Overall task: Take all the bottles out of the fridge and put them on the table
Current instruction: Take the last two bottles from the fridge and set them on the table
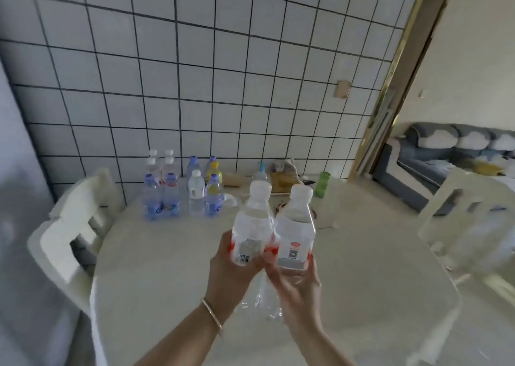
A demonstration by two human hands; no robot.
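My left hand (227,276) grips a clear water bottle (252,226) with a white cap and a red-edged label. My right hand (299,287) grips a second clear bottle (296,229) of the same kind beside it. Both bottles are upright and held close together above the pale table (362,296). At the table's far side, near the tiled wall, stand several bottles: blue-labelled ones (161,198), a small white-capped one (196,192) and a yellow-capped one (214,174). The fridge is out of view.
A white chair (75,226) stands at the table's left and another (468,226) at its right. A green bottle (323,184), a blue-capped bottle (260,173) and bags (284,176) sit at the table's back. A doorway on the right opens onto a blue sofa (446,156).
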